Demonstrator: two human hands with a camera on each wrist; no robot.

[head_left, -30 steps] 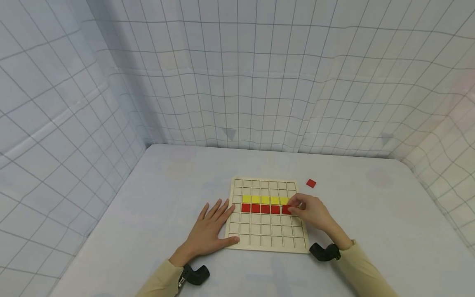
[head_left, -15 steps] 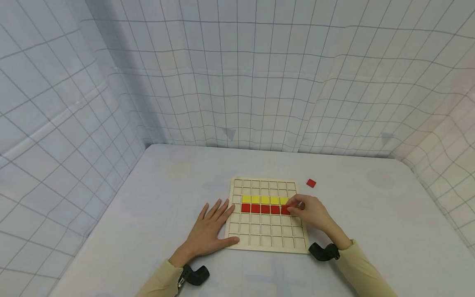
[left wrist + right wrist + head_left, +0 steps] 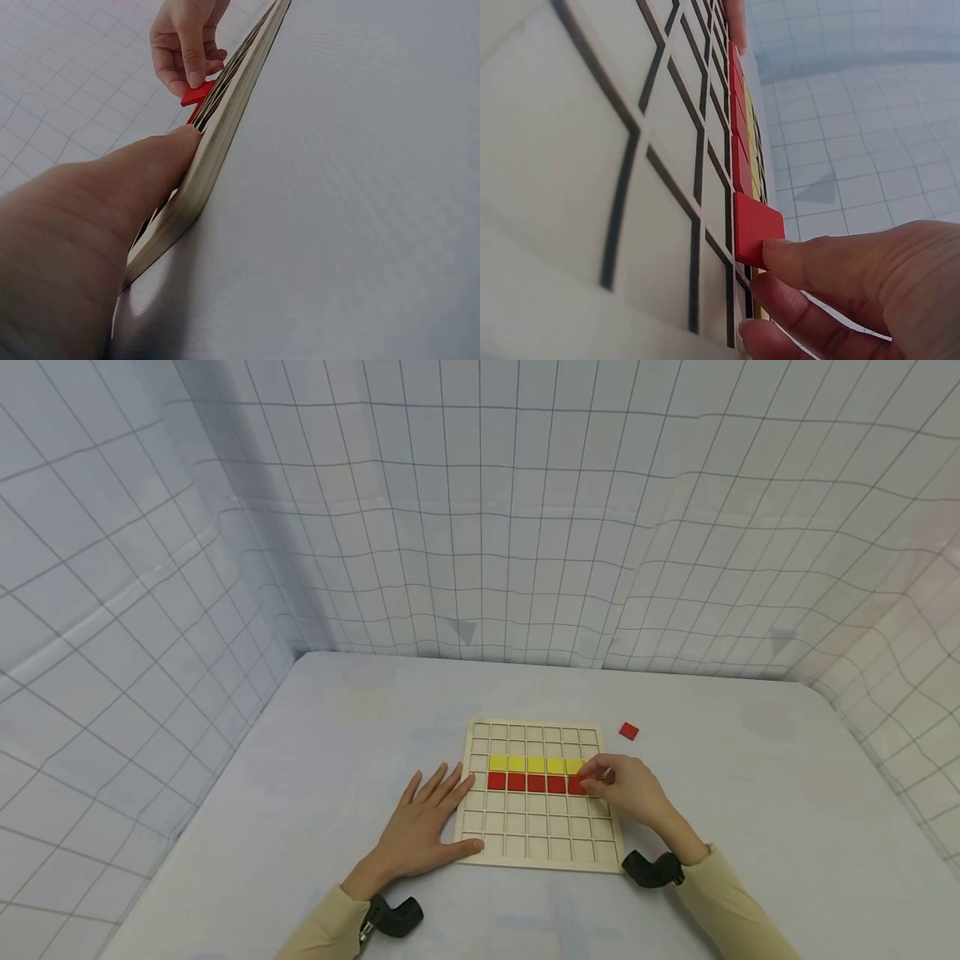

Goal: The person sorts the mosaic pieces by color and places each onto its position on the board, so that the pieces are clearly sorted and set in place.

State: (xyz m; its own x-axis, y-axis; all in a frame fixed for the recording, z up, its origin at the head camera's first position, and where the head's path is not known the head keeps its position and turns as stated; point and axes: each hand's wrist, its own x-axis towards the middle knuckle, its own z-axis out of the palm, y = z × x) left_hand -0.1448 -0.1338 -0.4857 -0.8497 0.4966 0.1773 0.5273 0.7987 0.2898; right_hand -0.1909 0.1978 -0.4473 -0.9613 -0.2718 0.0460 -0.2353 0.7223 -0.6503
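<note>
My right hand (image 3: 626, 787) pinches a square red tile (image 3: 756, 231) between thumb and fingers, at the right end of a row of red tiles (image 3: 536, 782). In the right wrist view that tile stands tilted, proud of its neighbours. The row lies in a pale wooden grid board (image 3: 538, 862), just below a row of yellow tiles (image 3: 536, 765). At the board's left edge rests my left hand (image 3: 422, 828), fingers spread, its thumb and index fingertip on the frame. The left wrist view shows the thumb (image 3: 154, 161) lying against the board's side.
One loose red tile (image 3: 629, 731) lies on the white table (image 3: 360, 735) beyond the board's upper right corner. Gridded white curtains (image 3: 540, 527) close off the back and sides. A black wrist device (image 3: 397, 917) sits on each wrist.
The red tile in my right hand has shifted slightly left, closer to the rest of the red row. My left hand has stayed in place.
</note>
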